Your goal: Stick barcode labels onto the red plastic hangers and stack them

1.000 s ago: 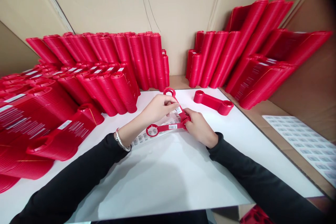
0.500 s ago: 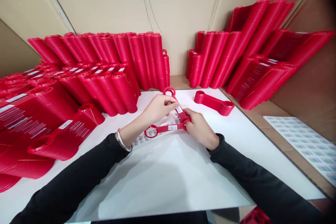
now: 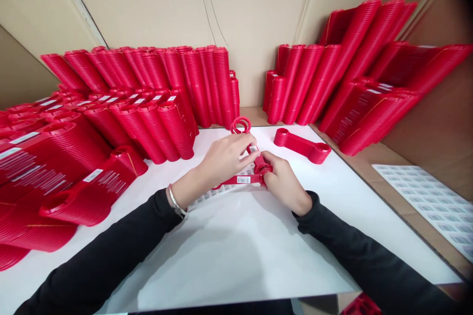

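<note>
My right hand is closed around the overlapping ring ends of red plastic pieces, flat bars with a ring at each end. One labelled red piece points left from that grip, its far ring partly hidden under my left wrist. Another red piece angles up and away, with a second ring showing close behind its own. My left hand curls over this upper piece, thumb and fingertips at its white barcode label. Beneath my left hand lies a sheet of barcode labels, mostly covered.
A short stack of red pieces lies on the white board to the right. Tall stacks crowd the left and back, and more stacks lean at the right. Another label sheet rests on cardboard at far right.
My left hand has shifted slightly right and forward, its fingers now curling over the label on the upper piece. The lower piece's left ring has become mostly hidden. My right hand keeps its grip.
</note>
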Motion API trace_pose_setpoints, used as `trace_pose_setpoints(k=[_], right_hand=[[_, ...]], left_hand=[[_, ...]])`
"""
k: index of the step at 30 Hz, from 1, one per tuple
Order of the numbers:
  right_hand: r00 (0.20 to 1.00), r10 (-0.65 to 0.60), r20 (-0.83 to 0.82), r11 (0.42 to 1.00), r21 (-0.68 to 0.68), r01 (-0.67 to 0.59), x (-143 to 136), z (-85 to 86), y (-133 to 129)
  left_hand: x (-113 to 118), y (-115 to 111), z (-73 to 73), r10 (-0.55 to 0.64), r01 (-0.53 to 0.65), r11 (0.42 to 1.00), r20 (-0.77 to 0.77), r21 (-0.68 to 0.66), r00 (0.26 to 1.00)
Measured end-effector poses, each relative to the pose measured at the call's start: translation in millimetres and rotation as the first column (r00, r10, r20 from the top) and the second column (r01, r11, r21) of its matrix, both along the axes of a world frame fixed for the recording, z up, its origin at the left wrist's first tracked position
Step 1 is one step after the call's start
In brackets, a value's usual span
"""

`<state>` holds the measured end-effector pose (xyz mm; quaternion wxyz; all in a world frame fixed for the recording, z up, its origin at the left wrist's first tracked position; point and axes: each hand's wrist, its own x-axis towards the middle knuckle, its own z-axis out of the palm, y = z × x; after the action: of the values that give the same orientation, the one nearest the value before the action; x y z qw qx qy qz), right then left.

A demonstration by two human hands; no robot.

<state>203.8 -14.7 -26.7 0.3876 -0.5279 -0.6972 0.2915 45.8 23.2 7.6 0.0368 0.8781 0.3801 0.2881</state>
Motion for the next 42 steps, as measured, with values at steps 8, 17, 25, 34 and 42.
trace_pose_setpoints(k=[8,17,25,34,42], right_hand=[[0.998,0.042,0.052,0.997,0.066,-0.045,-3,0.1,-4],[0.987,0.019,0.158,0.994,0.101,-0.035,-5,5.3,-5],[0.993,-0.025,0.118,0.996,0.091,0.014,5,1.4,4],[0.983,-0.056,0.174,0.995,0.093,0.041,15,-2.1,12],[0.954,-0.045,0.295,0.997,0.066,0.027,12,-6.7,12]], left_hand=[[3,-7,6.9,0.330,-0.314,0.929,-0.054,0.197,0.943],[-8,-1,22.9,0.210,-0.184,0.976,0.292,-0.115,0.933],[-13,12,11.0,0.058,-0.011,0.991,0.354,-0.132,0.934],[-5,5,2.4,0.118,-0.099,0.991,-0.217,0.094,0.969],[-1,13,-29.0,-0.045,-0.018,0.980,-0.311,-0.198,0.949]])
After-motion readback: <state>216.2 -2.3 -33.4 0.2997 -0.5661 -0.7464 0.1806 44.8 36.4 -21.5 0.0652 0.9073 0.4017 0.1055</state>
